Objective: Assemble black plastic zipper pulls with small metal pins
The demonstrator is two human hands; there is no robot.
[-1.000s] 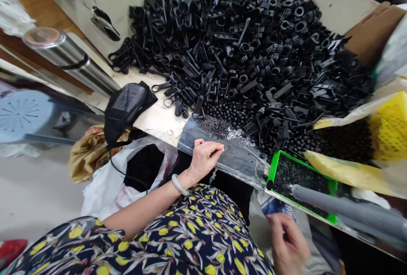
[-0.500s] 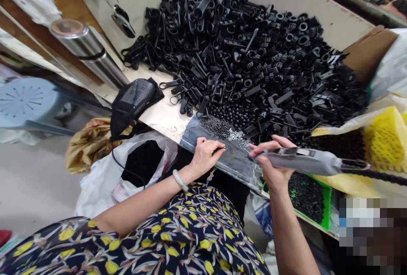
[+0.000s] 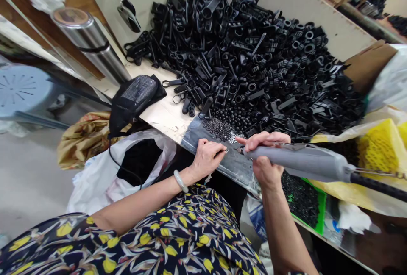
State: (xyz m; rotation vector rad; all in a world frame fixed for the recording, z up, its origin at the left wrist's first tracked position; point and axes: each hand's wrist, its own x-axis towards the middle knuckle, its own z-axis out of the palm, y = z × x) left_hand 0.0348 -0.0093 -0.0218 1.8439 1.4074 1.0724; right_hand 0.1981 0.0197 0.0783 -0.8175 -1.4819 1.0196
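My left hand (image 3: 208, 156) rests at the front edge of the worktop, thumb and fingertips pinched on a tiny part with a silvery end (image 3: 227, 151). Most of that part is hidden by the fingers. My right hand (image 3: 269, 156) is wrapped round a grey electric screwdriver (image 3: 305, 161), held almost level. Its tip points left toward the pinched part, a short gap away. Between and behind the hands lie small silver screws (image 3: 233, 136), tiny black pieces (image 3: 218, 127) and black balls (image 3: 238, 117) on a dark mat (image 3: 235, 167).
A large heap of black plastic parts (image 3: 241, 54) fills the worktop's back. A steel flask (image 3: 92, 46) and black mesh pouch (image 3: 136, 97) stand left. Right are a green tray (image 3: 321, 211) of black pieces and a yellow bag (image 3: 378, 148). A white bag (image 3: 95, 186) hangs below left.
My right hand has carried the screwdriver left, bringing its tip nearer my left hand and partly over the silver screws. The left hand keeps its pinch, barely moved. The view has shifted slightly.
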